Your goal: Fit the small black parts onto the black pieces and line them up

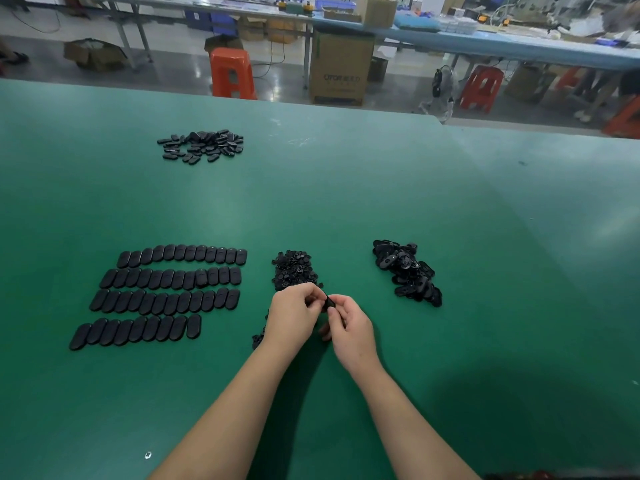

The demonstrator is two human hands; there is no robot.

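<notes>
My left hand [292,315] and my right hand [349,325] meet over the green table [346,188], both pinching one black oval piece [328,302] between their fingertips. Whether a small part is on it I cannot tell. Just beyond my hands lies a heap of small black parts [294,270]. A pile of loose black oval pieces [407,271] sits to the right. To the left, several rows of black oval pieces [166,294] lie lined up side by side.
Another pile of black pieces [202,145] lies far back on the left. A few small parts [258,337] peek out under my left wrist. Beyond the table's far edge stand orange stools [232,72] and a cardboard box [341,67].
</notes>
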